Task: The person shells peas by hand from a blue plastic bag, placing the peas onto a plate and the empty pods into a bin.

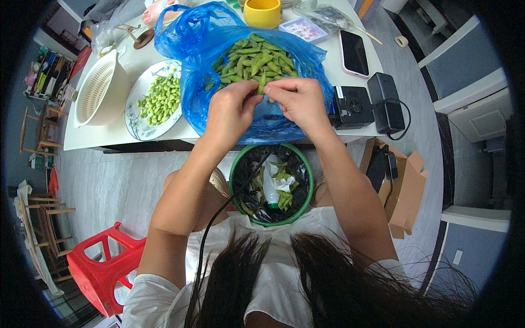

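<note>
Nearest us, long dark hair (235,276) hangs over a white shirt (205,251). Just beyond, a green-rimmed bin (232,180) stands between the knees, black-lined, with a white bottle (270,186) and green hulls (285,200) inside.

Farther out, over the near side of a blue bag (199,93), we find the left hand (232,106) and right hand (303,101) meeting. Between their fingertips: one green pod (262,82), its long axis running roughly near to far, its far end toward the pile. Left fingers pinch it from the left, right finger and thumb from the right, both narrow. We judge neither hand nearer; both touch it, at its near part. We cannot tell whether it is split; the tips hide that part.

Close beyond lies the pile of pods (257,54), in the bag. Well to the left, shelled beans (159,101) sit on a white plate (133,124). At the far edge we note a yellow cup (263,13).
</note>
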The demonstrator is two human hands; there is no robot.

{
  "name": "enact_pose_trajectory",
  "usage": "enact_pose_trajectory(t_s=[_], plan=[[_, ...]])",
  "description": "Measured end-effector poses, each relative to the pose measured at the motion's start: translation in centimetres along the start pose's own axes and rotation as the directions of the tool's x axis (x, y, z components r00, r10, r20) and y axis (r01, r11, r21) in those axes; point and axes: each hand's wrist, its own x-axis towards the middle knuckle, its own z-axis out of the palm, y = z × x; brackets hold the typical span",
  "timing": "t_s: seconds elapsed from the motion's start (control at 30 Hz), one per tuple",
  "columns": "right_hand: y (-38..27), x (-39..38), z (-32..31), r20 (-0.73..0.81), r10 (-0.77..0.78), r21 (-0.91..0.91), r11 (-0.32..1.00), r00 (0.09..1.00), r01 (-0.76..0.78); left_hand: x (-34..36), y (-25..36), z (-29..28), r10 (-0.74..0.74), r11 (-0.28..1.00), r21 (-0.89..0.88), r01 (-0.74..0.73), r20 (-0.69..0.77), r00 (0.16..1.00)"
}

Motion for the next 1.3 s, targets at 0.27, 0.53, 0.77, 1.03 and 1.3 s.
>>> enact_pose_trajectory(t_s=[0.27, 0.53, 0.77, 1.03, 1.3], plan=[[0.6, 0.1, -0.3, 0.004, -0.220, -0.160, 0.963, 0.975, 0.218, 0.3, 1.0, -0.1, 0.162, 0.981, 0.115, -0.157, -0.039, 0.986], [0.5, -0.1, 0.1, -0.124, -0.215, -0.076, 0.975, 0.969, 0.207, 0.1, 1.5, 0.5, 0.187, 0.980, 0.083, -0.183, -0.035, 0.982], [-1.0, -0.5, 0.0, 0.015, 0.122, 0.388, 0.914, 0.992, -0.119, 0.3, 0.4, 0.1, -0.330, 0.642, -0.642, 0.420, 0.263, 0.907], [-1.0, -0.2, -0.3, 0.117, 0.163, 0.552, 0.809, 0.980, -0.200, 0.9, 0.4, -1.0, -0.347, 0.238, -0.795, 0.558, 0.467, 0.813], [-1.2, 0.0, -0.7, 0.178, 0.226, 0.577, 0.764, 0.958, -0.287, 0.9, 0.0, -1.1, -0.308, 0.151, -0.791, 0.593, 0.532, 0.789]])
